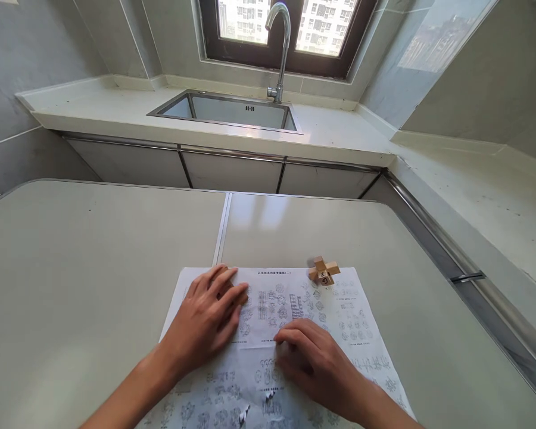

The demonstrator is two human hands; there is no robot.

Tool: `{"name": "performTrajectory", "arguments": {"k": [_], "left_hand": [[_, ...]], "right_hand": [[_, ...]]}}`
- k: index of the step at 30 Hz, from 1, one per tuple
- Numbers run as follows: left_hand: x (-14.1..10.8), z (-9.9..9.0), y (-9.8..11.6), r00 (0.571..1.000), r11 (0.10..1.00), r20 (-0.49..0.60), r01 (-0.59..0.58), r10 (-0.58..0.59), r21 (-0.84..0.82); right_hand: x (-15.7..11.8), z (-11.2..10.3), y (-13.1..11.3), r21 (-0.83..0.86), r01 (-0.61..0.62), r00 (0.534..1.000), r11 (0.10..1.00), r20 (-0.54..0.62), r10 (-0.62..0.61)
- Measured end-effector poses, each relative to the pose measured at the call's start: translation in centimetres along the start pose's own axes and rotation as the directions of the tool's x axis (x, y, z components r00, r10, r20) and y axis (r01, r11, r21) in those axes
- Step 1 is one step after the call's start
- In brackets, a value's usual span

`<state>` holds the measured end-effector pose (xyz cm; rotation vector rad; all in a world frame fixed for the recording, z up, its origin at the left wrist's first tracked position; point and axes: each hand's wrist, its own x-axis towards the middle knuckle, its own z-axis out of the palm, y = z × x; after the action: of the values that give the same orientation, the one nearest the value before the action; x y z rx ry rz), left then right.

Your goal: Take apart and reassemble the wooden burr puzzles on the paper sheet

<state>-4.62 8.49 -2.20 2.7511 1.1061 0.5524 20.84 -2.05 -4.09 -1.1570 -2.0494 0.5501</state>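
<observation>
A large white sheet (250,363) printed with small diagrams lies on the table, creased and torn in two spots near the bottom. On its upper left part rests my left hand (209,316), fingers bent and slightly apart; a bit of something wooden shows beneath the fingers. My right hand (315,363) is on the middle right of the sheet, its fingers curled in; whatever they hold, if anything, is hidden. A small wooden interlocking puzzle (324,271) stands at the sheet's upper right edge, touched by neither hand.
The pale table (89,268) has a seam down its middle. Beyond it a white counter (111,110) holds a steel-rimmed sink (232,112) and a tall faucet (286,47) below a window. Another counter (482,185) runs along the right.
</observation>
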Motion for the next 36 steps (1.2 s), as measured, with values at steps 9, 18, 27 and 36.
{"name": "performTrajectory", "arguments": {"k": [9,18,27,36], "left_hand": [[-0.2,0.2,-1.0,0.962,0.954,-0.135,0.258,-0.238,0.151],[-0.5,1.5,-1.5,0.963,0.951,-0.144,0.252,-0.228,0.179],[-0.3,0.6,0.2,0.995,0.987,-0.096,0.007,0.009,0.160],[-1.3,0.8,6.0,0.934,0.943,0.165,-0.290,0.316,-0.166]], "right_hand": [[0.1,-0.1,-0.1,0.008,-0.001,1.000,1.000,0.002,0.000],[0.1,0.0,-0.2,0.017,-0.011,1.000,1.000,-0.007,0.011],[0.2,0.0,-0.1,0.020,-0.006,1.000,1.000,-0.003,0.006],[0.1,0.1,0.3,0.091,-0.005,1.000,0.996,-0.022,0.007]]}}
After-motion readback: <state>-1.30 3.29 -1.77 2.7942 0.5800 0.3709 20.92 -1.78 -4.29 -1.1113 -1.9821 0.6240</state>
